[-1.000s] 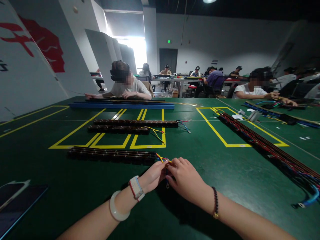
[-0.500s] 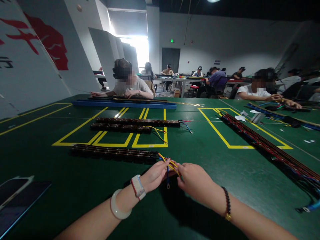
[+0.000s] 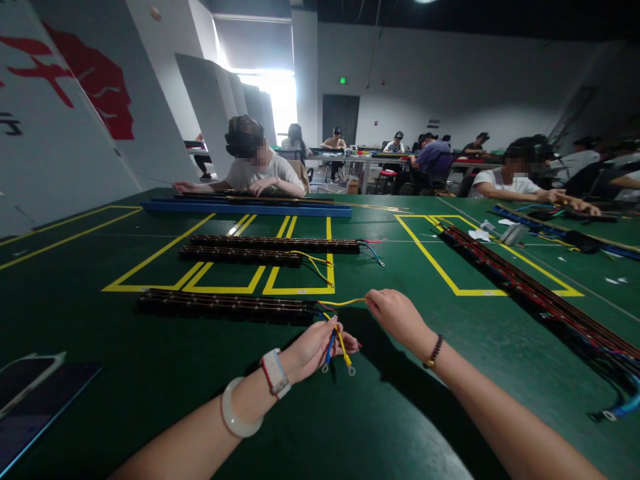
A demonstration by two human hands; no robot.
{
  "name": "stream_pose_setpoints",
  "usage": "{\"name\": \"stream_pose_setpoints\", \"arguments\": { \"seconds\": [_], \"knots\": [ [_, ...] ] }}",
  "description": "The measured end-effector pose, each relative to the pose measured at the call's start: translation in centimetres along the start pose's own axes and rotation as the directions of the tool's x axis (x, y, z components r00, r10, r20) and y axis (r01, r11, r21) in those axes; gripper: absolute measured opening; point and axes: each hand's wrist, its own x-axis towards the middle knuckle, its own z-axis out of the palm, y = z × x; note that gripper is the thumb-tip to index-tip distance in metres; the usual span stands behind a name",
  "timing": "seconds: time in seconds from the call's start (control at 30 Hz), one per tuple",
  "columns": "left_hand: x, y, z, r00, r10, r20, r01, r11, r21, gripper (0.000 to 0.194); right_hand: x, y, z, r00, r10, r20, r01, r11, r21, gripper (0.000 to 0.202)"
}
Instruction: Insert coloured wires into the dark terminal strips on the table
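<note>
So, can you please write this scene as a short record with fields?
left hand: holds blue and yellow wires with ring terminals
right hand: pinches one yellow wire, pulled out sideways
wire source: long dark brown strip lying on the green table
beyond it: two more dark strips inside yellow tape boxes
far side: other people seated at work

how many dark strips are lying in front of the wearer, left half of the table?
3. Nearest strip, its wires in the left hand and right hand. Middle strip and far strip lie in the yellow boxes. More may lie by the blue rail.
</note>
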Motion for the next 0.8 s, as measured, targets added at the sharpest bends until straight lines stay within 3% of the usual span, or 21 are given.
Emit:
{"name": "stream_pose_setpoints", "arguments": {
  "seconds": [0.17, 0.33, 0.43, 0.53, 0.63, 0.73, 0.8],
  "knots": [
    [0.3, 0.0, -0.5, 0.996, -0.065, 0.067, 0.065, 0.998, 0.011, 0.03, 0.4, 1.1, 3.0, 0.988, 0.149, 0.049, -0.154, 0.979, 0.131, 0.02],
    [0.2, 0.1, -0.3, 0.996, -0.059, 0.063, 0.058, 0.998, 0.008, 0.029, 0.2, 1.0, 3.3, 0.985, 0.165, 0.04, -0.168, 0.982, 0.086, 0.024],
    [0.1, 0.2, -0.2, 0.996, -0.056, 0.07, 0.057, 0.998, -0.012, 0.029, -0.1, 0.9, 2.6, 0.994, 0.109, -0.02, -0.109, 0.994, 0.004, 0.027],
    [0.1, 0.2, -0.2, 0.996, -0.049, 0.073, 0.052, 0.998, -0.039, 0.027, -0.6, 0.7, 1.8, 0.984, -0.06, -0.17, 0.054, 0.998, -0.04, 0.029],
    [0.2, 0.1, -0.2, 0.997, -0.04, 0.07, 0.043, 0.998, -0.04, 0.026, -1.0, 0.1, 1.3, 0.906, -0.329, -0.265, 0.325, 0.944, -0.061, 0.027],
    [0.4, 0.0, -0.1, 0.998, -0.024, 0.061, 0.027, 0.999, -0.047, 0.024, -1.4, -0.6, 1.5, 0.753, -0.618, -0.226, 0.614, 0.783, -0.096, 0.029],
    [0.5, -0.1, 0.1, 0.999, -0.009, 0.046, 0.011, 0.998, -0.058, 0.021, -1.6, -0.9, 1.8, 0.683, -0.704, -0.194, 0.7, 0.707, -0.101, 0.03]
  ]
}}
